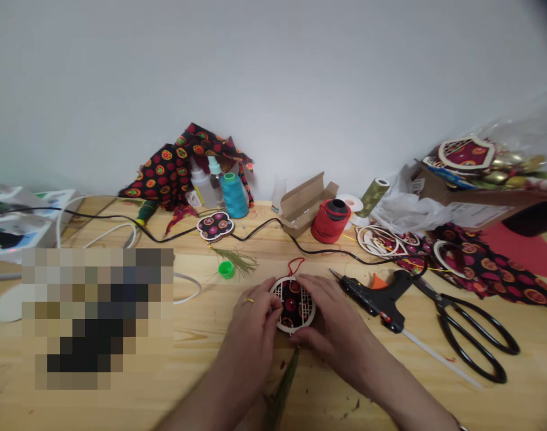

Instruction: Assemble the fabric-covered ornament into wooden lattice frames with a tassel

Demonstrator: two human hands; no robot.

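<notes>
A round ornament lies at the front middle of the table. It has a pale wooden rim, lattice panels, dark fabric with red circles, and a red cord loop on top. My left hand, with a ring on one finger, is closed at its left edge, fingertips bunched against it; anything small between them is hidden. Around the right rim curls my right hand, thumb at the bottom and fingers along the top. A green tassel trails from below the ornament toward me.
On the right lie a black glue gun and black-handled scissors. Behind stand a red thread spool, an open cardboard box and a blue thread cone. A flower-shaped ornament and a green cap sit left of centre.
</notes>
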